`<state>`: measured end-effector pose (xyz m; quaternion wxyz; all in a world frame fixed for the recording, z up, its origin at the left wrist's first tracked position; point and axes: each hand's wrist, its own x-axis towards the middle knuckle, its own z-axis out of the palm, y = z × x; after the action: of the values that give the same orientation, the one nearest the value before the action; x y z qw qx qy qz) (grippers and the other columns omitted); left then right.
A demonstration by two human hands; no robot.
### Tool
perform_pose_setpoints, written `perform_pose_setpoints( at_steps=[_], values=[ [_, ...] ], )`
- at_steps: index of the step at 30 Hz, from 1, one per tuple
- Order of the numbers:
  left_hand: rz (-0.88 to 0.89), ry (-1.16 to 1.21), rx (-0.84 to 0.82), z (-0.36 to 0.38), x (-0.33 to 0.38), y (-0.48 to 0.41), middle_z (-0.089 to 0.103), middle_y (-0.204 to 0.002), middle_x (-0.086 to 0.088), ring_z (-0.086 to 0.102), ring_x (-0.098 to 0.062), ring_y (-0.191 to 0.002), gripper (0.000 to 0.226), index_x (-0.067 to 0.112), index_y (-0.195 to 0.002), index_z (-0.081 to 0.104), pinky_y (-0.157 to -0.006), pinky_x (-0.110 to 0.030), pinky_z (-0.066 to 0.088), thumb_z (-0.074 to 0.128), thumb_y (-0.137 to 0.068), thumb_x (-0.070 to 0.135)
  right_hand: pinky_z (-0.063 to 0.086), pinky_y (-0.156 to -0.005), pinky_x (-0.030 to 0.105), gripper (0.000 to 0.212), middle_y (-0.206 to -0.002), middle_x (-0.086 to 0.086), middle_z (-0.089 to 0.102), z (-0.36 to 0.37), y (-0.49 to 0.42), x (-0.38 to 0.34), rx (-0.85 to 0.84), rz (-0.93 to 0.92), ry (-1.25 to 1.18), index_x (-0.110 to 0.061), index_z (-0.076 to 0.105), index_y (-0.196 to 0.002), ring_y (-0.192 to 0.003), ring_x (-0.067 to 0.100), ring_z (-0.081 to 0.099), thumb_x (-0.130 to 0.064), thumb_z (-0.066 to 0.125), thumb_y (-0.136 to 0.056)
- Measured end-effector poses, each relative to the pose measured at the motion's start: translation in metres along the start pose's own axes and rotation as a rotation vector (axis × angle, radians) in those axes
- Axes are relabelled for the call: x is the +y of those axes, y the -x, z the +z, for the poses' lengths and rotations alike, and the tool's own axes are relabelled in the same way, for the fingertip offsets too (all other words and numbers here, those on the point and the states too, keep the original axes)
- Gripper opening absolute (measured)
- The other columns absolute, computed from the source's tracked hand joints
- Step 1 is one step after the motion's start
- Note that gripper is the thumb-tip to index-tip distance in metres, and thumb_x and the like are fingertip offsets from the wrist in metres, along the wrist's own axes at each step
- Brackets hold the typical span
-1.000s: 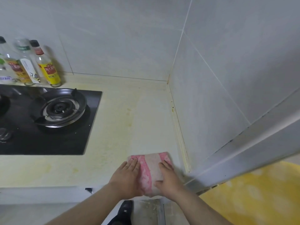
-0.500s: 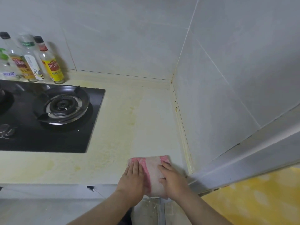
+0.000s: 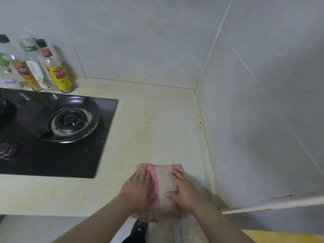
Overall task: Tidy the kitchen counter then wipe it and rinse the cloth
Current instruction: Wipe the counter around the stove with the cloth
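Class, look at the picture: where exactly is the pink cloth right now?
The pink cloth lies flat at the counter's front edge, low and centre-right in the head view, under the left hand and right hand, right of the stove.

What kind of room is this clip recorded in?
Most likely a home kitchen: a black gas hob is set into a yellowish counter, condiment bottles stand against the tiled wall, and both hands press a pink cloth flat on the counter.
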<state>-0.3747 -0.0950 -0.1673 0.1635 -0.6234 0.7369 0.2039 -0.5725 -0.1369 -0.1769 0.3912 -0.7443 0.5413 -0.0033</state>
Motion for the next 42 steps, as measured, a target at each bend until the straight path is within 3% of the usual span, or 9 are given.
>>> perform_pose_setpoints(
  at_steps=[10, 42],
  values=[
    [0.007, 0.02, 0.011, -0.029, -0.037, -0.05, -0.012, -0.161, -0.017, -0.008, -0.026, -0.15, 0.093, 0.002, -0.153, -0.007, -0.122, -0.036, -0.001, 0.034, -0.093, 0.06, 0.001, -0.114, 0.013, 0.083, -0.164, 0.002, 0.008, -0.02, -0.06, -0.014, 0.032, -0.011, 0.009, -0.01, 0.025, -0.154, -0.15, 0.01, 0.005, -0.026, 0.069, -0.085],
    [0.036, 0.065, 0.089, -0.121, -0.122, -0.205, -0.013, -0.162, -0.012, -0.007, -0.021, -0.15, 0.097, 0.008, -0.154, -0.008, -0.121, -0.032, -0.001, 0.039, -0.091, 0.065, 0.002, -0.111, 0.011, 0.082, -0.163, -0.001, 0.015, -0.105, -0.233, -0.035, 0.093, 0.022, -0.054, -0.01, 0.031, -0.152, -0.149, 0.009, 0.01, -0.023, 0.075, -0.084]
  ],
)
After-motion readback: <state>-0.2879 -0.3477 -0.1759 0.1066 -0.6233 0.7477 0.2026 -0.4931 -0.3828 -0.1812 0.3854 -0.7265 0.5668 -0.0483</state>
